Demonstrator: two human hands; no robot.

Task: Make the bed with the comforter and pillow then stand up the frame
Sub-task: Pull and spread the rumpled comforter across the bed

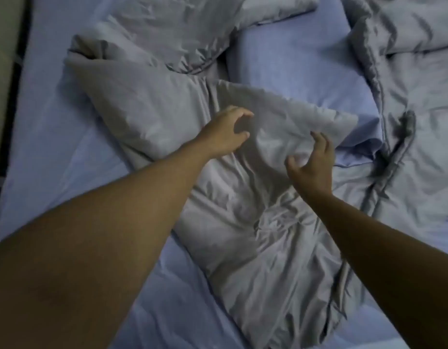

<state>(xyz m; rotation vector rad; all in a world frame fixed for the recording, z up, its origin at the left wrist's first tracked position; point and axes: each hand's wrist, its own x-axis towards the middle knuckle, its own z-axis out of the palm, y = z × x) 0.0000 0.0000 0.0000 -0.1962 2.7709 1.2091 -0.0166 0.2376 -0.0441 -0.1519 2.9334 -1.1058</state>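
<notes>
I judge this to be the start of the comforter step. The grey comforter (pixel 243 222) lies bunched in a twisted heap across the middle of the blue-sheeted bed (pixel 293 71), nowhere near spread. Both arms are stretched forward over it. The left hand (pixel 225 133) and right hand (pixel 315 163) hover at a folded corner, each grip a half-open claw with the thumb apart from the fingers, holding nothing. Next I'd need to pinch that edge in both grips and draw it out flat.

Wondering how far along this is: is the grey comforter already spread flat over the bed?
No, the grey comforter lies bunched in crumpled folds, with bare blue sheet showing around it.
</notes>
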